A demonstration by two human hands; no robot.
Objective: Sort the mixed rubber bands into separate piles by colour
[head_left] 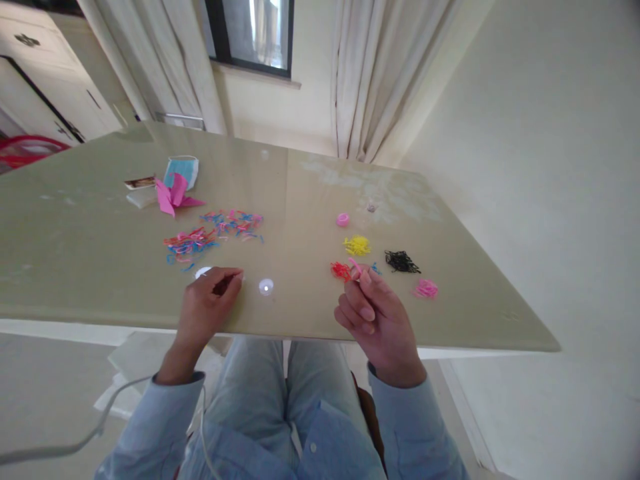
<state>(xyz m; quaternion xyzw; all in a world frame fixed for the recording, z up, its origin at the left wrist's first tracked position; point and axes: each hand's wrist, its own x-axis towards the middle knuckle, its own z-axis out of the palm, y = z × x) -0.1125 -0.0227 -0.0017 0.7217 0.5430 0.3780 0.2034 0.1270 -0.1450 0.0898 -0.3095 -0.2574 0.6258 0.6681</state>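
Observation:
My right hand [377, 310] pinches a small pink rubber band [355, 265] between thumb and forefinger, raised over the table's front part. Just behind it lie a red pile of bands [341, 271] and a few blue bands [376, 269], partly hidden. A yellow pile [357, 245], a black pile [402, 261] and a pink pile [426, 288] lie around them. My left hand [213, 297] rests near the front edge, thumb and fingertips pressed together; what they hold, if anything, cannot be made out. Beyond it spreads a mixed heap of red, pink and blue bands [193, 243].
More mixed bands [235, 223] lie behind the heap. A pink folded-paper shape [174, 195], a blue face mask [181, 172] and a pink ring-shaped item [343, 219] are farther back on the table [300, 200]. A white cable [107, 407] runs at the lower left.

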